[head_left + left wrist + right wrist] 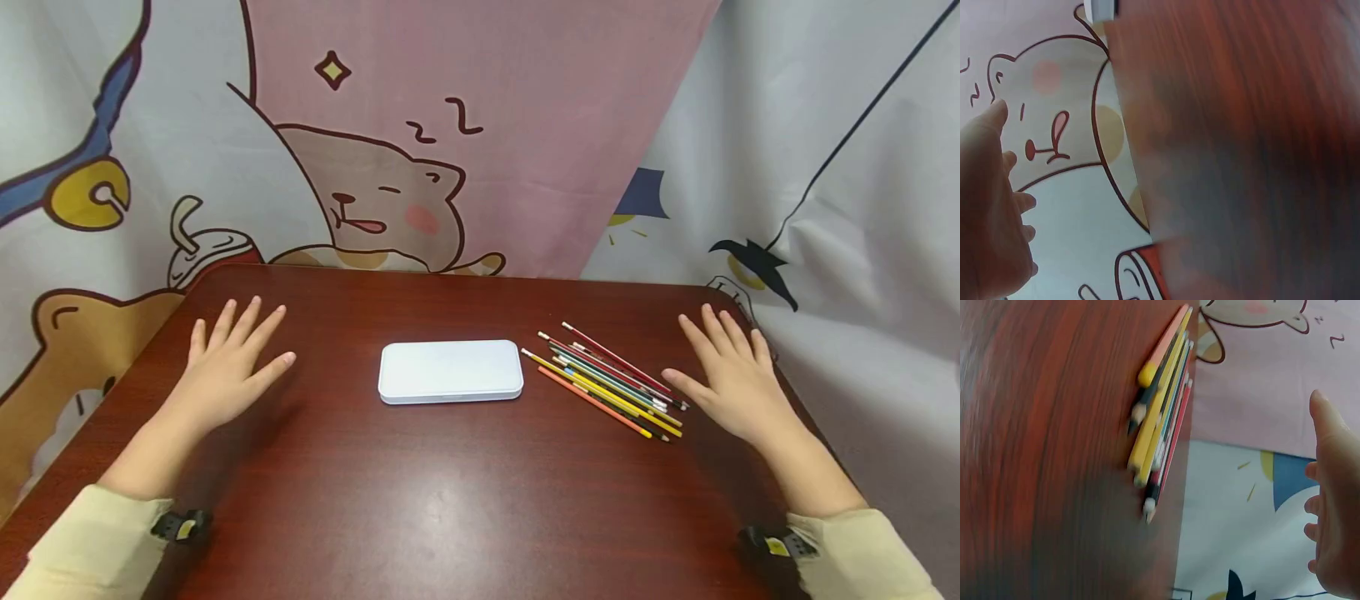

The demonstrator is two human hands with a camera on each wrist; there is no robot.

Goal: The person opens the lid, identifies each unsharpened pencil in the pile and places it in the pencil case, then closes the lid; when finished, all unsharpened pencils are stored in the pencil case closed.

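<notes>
A flat white case (450,372) with rounded corners lies closed on the dark red-brown table, near the middle in the head view. To its right is a loose bundle of several pencils (607,383) in red, yellow, orange and other colours, lying slantwise. My left hand (231,367), fingers spread, is over the table's left side, apart from the case. My right hand (731,379) is also spread, just right of the pencils and not touching them. Neither hand holds anything. The right wrist view shows the pencils (1163,412) beyond the hand's side; only a corner of the case (1101,9) appears in the left wrist view.
The wooden table (442,492) ends at a back edge against a hanging cloth (540,150) printed with cartoon animals. More cloth hangs at the left and right sides. Each sleeve carries a dark wrist strap (180,527) near the cuff.
</notes>
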